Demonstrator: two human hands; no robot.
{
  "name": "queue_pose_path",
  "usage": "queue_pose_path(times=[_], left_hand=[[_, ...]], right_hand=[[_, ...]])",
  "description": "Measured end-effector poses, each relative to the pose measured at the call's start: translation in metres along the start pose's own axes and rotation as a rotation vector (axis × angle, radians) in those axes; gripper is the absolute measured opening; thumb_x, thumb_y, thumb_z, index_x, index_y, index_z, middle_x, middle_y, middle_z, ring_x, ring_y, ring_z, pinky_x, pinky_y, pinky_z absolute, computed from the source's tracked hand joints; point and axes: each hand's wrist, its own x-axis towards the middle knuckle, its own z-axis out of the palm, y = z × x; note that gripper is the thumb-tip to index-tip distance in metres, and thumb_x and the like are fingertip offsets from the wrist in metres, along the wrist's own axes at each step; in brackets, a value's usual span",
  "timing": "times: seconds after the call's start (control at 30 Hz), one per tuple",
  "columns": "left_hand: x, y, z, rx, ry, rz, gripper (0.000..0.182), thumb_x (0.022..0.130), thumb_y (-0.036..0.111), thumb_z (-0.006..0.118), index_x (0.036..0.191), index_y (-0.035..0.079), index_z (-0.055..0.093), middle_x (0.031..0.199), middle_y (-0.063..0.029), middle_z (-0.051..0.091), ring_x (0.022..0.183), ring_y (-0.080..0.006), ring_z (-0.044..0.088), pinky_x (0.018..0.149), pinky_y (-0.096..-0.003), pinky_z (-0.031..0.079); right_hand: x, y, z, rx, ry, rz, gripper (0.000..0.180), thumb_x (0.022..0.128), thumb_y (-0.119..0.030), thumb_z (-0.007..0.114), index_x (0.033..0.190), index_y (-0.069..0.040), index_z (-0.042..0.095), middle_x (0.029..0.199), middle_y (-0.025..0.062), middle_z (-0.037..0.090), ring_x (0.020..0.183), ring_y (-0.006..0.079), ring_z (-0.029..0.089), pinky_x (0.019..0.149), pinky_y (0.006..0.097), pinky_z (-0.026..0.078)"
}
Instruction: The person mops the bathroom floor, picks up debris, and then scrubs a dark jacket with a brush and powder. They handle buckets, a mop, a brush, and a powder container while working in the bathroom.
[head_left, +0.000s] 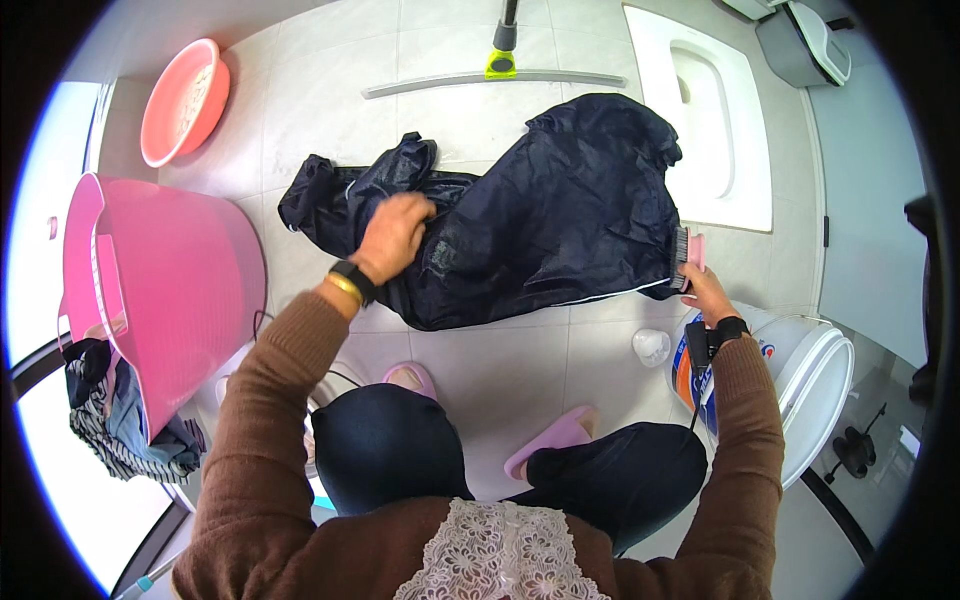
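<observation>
A dark navy garment (555, 202) with thin white piping lies spread and crumpled on the tiled floor before me, with wet-looking patches at its left part. My left hand (397, 234) is on or just over the bunched left half, fingers partly curled; whether it pinches the cloth is unclear. At the garment's right edge my right hand (705, 289) holds a pink-backed scrub brush (696, 251), its grey bristles turned left against the cloth. Both wrists carry black bands.
Beyond the garment lies a floor squeegee (501, 73). A squat toilet (709, 127) is at upper right, a white bucket (795, 375) and small white cup (651, 347) at right. Left are a pink tub (180, 277), piled clothes (135, 427) and a coral basin (214, 105).
</observation>
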Motion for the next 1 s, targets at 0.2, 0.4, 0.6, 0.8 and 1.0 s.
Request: queue_pose_path(times=[0.2, 0.4, 0.6, 0.8, 1.0], left_hand=[[0.038, -0.028, -0.012, 0.432, -0.333, -0.398, 0.070, 0.075, 0.005, 0.065, 0.138, 0.018, 0.038, 0.122, -0.0150, 0.052, 0.114, -0.0338, 0.051, 0.093, -0.0440, 0.044], [-0.001, -0.049, -0.078, 0.594, -0.743, -0.743, 0.036, 0.082, 0.012, 0.059, 0.116, 0.005, 0.051, 0.101, -0.0163, 0.065, 0.096, -0.0344, 0.065, 0.079, -0.0418, 0.053], [0.037, -0.034, -0.019, 0.509, -0.014, -0.135, 0.067, 0.068, 0.032, 0.080, 0.122, 0.006, 0.051, 0.116, -0.0152, 0.055, 0.107, -0.0337, 0.055, 0.090, -0.0419, 0.046], [0.047, -0.022, 0.003, 0.399, -0.561, -0.320, 0.023, 0.083, 0.022, 0.059, 0.103, 0.012, 0.064, 0.093, -0.0180, 0.067, 0.090, -0.0347, 0.065, 0.079, -0.0460, 0.051], [0.099, -0.092, -0.141, 0.243, 0.388, -0.862, 0.030, 0.078, 0.011, 0.061, 0.107, 0.005, 0.057, 0.096, -0.0222, 0.065, 0.096, -0.0386, 0.062, 0.083, -0.0449, 0.049]], right_hand=[[-0.006, 0.009, -0.014, -0.173, 0.099, 0.012, 0.048, 0.074, -0.043, 0.060, 0.106, -0.007, 0.055, 0.092, 0.0030, 0.055, 0.085, 0.0155, 0.050, 0.071, 0.0353, 0.042], [0.001, 0.033, -0.016, -0.127, 0.177, 0.030, 0.052, 0.068, -0.033, 0.066, 0.105, 0.003, 0.056, 0.077, 0.0081, 0.056, 0.066, 0.0165, 0.053, 0.052, 0.0331, 0.041], [0.002, 0.021, -0.010, -0.176, 0.165, -0.034, 0.065, 0.069, -0.033, 0.066, 0.119, 0.003, 0.049, 0.087, 0.0090, 0.058, 0.073, 0.0182, 0.055, 0.060, 0.0325, 0.046], [-0.006, 0.013, -0.007, -0.220, 0.171, 0.022, 0.074, 0.070, -0.032, 0.066, 0.130, 0.003, 0.040, 0.101, 0.0118, 0.056, 0.085, 0.0199, 0.055, 0.069, 0.0352, 0.047], [-0.001, 0.032, 0.000, -0.117, 0.141, -0.068, 0.077, 0.071, -0.027, 0.066, 0.129, 0.014, 0.035, 0.105, 0.0178, 0.059, 0.092, 0.0237, 0.059, 0.084, 0.0313, 0.047]])
